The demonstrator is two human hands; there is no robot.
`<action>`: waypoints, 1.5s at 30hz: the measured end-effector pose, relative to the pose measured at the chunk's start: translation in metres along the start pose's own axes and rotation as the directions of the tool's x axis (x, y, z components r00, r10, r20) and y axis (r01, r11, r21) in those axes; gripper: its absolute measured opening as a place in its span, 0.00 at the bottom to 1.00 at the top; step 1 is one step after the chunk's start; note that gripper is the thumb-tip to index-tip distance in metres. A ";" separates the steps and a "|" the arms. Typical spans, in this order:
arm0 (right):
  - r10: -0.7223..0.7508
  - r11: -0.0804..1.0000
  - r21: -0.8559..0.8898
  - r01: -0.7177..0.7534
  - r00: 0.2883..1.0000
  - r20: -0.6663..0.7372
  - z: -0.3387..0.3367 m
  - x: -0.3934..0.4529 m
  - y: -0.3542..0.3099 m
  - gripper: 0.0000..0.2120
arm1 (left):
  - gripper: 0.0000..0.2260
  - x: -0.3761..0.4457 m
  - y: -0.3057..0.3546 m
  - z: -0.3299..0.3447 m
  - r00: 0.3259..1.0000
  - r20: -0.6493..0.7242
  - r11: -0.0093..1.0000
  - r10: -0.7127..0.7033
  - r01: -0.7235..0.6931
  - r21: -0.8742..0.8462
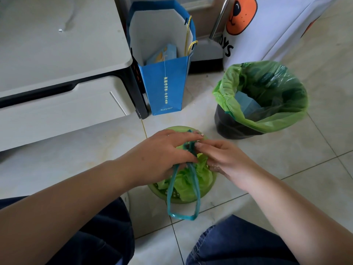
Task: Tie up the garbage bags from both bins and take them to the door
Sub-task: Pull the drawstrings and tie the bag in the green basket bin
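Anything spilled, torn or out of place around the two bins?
Nothing spilled or torn shows. The black bin's green plastic liner sits unevenly, draped lower on the near side. A small wet patch lies on the white cabinet top. Both hands, left and right, work the teal drawstring at the green basket bin.

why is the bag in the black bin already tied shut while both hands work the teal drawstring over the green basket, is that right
Not quite: the head view shows the bag in the black bin hanging open over the rim, not tied. Both hands, left and right, do work the teal drawstring over the green basket.
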State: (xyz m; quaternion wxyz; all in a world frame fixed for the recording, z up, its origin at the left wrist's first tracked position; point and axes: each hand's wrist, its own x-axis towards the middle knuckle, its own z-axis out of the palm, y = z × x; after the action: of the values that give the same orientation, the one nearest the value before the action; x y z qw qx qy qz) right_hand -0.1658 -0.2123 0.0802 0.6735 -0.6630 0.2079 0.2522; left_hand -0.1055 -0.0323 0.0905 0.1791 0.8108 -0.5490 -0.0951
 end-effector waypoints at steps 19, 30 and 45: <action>-0.040 0.957 -0.288 0.029 0.999 -0.031 0.022 0.005 -0.017 0.06 | 0.11 -0.014 0.001 0.008 0.990 -0.088 0.993 0.107 -0.101 0.068; -0.117 0.961 -0.278 0.001 0.909 -0.401 -0.015 0.048 0.015 0.16 | 0.29 -0.040 -0.004 0.050 0.886 0.050 0.769 -0.461 0.427 -0.475; -0.097 0.841 -0.531 -0.100 0.939 -0.330 -0.030 0.035 0.059 0.25 | 0.29 -0.053 -0.019 0.095 0.192 0.472 -0.346 -0.860 0.459 -0.818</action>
State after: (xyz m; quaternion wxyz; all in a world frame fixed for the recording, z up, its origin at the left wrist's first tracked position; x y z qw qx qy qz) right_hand -0.1734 -0.2406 0.0112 0.4120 -0.8593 0.2433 0.1809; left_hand -0.1426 0.0052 -0.0060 0.5851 0.6924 0.2812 -0.3148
